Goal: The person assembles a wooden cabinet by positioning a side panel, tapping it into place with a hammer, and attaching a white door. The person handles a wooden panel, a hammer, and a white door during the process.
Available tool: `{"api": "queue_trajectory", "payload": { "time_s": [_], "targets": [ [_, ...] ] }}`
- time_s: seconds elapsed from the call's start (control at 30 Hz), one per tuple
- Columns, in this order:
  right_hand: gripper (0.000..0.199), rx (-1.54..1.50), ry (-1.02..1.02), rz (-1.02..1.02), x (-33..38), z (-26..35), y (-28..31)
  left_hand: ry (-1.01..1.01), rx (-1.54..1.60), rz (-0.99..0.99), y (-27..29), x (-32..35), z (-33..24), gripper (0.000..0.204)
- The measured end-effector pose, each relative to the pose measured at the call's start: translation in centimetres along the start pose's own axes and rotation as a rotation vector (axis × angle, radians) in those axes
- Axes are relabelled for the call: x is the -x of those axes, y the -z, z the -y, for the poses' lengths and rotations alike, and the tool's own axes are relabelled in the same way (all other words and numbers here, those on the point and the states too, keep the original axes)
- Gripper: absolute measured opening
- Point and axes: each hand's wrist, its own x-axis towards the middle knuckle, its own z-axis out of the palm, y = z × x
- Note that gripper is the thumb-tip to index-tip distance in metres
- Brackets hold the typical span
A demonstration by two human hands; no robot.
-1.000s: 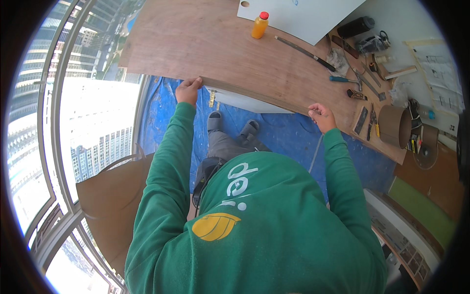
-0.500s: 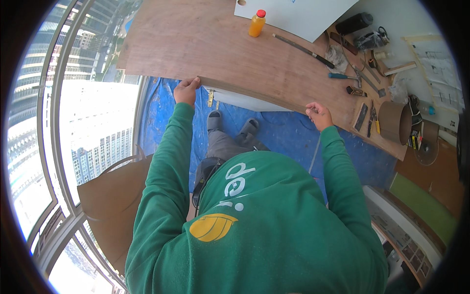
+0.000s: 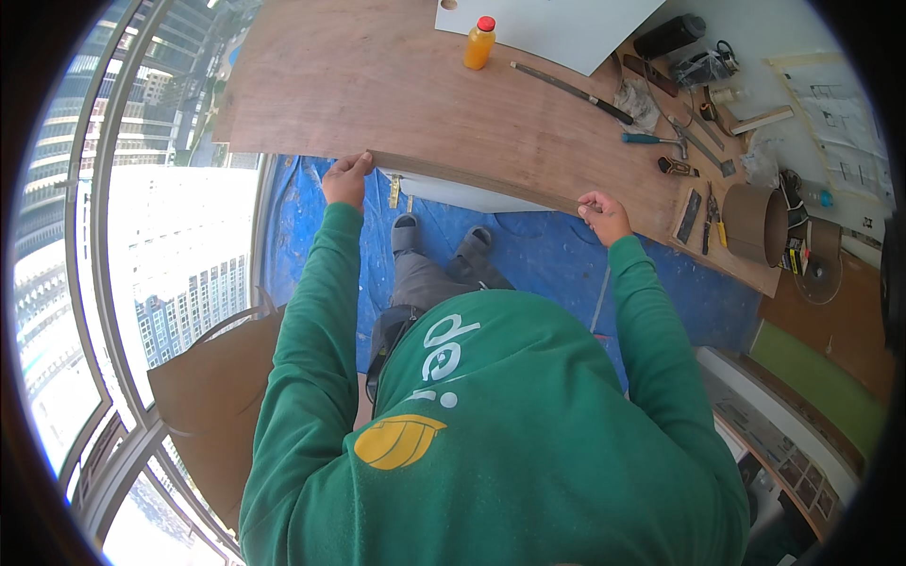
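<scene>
Along the near edge of a wooden worktop (image 3: 377, 85) stands a white panel (image 3: 472, 193), its brown wood edge turned up and its white face mostly hidden below. My left hand (image 3: 346, 181) is closed on the panel's left end, thumb and fingers pinching the corner. At the right end, the curled fingers of my right hand (image 3: 604, 217) are closed at the other corner, partly hiding the contact. A brass-coloured hinge (image 3: 394, 191) shows by the panel's left part, near my left hand.
An orange drink bottle (image 3: 479, 44) with a red cap stands on the worktop beside a white sheet (image 3: 547, 28). A long black-handled tool (image 3: 571, 91), a hammer (image 3: 654, 141) and a brown cardboard roll (image 3: 755, 224) lie to the right. Blue sheeting (image 3: 543, 255) covers the floor; windows (image 3: 189, 217) line the left.
The worktop and both hands sit slightly farther left in the picture. Both hands keep their places at the panel's ends.
</scene>
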Motion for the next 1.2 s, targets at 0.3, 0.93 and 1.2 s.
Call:
{"api": "queue_trajectory", "payload": {
  "time_s": [0.3,0.93,1.2],
  "targets": [
    [0.016,0.018,0.003,-0.002,-0.20,-0.30,-0.20,-0.006,0.005,-0.005,0.05,0.04,0.11,0.023],
    [0.015,-0.001,-0.034,-0.006,-0.23,-0.10,-0.54,0.005,0.017,-0.012,-0.04,0.14,-0.04,0.022],
    [0.015,-0.011,-0.020,-0.018,-0.30,-0.52,-0.61,-0.014,-0.009,-0.020,-0.04,0.15,-0.06,0.023]
  ]
}}
